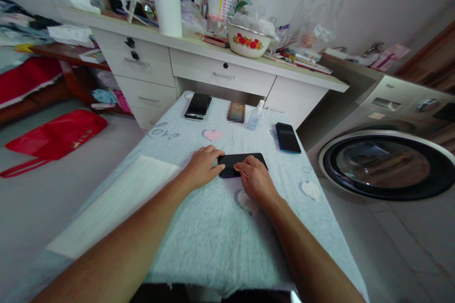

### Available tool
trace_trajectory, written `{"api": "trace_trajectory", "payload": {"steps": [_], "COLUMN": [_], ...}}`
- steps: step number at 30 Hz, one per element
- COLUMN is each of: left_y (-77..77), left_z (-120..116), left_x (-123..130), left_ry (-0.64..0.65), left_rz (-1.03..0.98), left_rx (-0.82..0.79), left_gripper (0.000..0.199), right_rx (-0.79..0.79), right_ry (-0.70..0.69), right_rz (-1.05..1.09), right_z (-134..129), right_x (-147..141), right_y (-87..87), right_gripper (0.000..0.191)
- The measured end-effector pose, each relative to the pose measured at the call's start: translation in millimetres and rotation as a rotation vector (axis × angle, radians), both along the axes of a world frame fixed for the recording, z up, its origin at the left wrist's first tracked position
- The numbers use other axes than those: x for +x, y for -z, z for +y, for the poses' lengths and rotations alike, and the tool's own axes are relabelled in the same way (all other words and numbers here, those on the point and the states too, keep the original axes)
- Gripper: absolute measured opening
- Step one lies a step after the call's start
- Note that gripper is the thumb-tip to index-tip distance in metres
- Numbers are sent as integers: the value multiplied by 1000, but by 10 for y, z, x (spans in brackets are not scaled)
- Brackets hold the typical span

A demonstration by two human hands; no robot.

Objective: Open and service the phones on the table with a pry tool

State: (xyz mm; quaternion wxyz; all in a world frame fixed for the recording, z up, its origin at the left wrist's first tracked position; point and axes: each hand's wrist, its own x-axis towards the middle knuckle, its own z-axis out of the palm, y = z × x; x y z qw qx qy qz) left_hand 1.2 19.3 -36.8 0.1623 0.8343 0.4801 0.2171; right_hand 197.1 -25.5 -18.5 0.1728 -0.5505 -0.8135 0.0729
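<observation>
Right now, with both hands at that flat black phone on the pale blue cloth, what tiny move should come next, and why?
I'd probably slide the bare right hand lightly along the flat black phone: its fingertips appear to touch the dark front, while the bare left hand touches the left end and could steady it.

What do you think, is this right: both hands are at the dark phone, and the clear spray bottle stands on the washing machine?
The place of the clear spray bottle is wrong: the head view shows it on the cloth-covered table. The left hand and right hand are indeed at the dark phone.
</observation>
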Motion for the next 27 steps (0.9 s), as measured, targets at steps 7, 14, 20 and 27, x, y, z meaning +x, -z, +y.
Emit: {"api": "trace_trajectory", "payload": {"steps": [7, 14, 20, 27], "left_y": [-12, -30, -34, -37], "left_z": [-5, -5, -7, -13], "left_x": [-4, 3, 6, 7], "left_ry": [4, -2, -4, -7], "left_rz": [1, -4, -3, -3], "left_rx": [0, -13, -14, -20], "left_gripper": [34, 33, 33, 33], "right_rx": [29, 33, 29, 30], "right_ry": [43, 85, 102, 83], "right_rz": [-20, -11, -1, 4], "right_z": [6, 34, 45, 40], "right_x": [45, 88, 112, 118], "right_y": [-11, -20, -10, -14], "right_gripper": [29, 28, 29, 30]}}
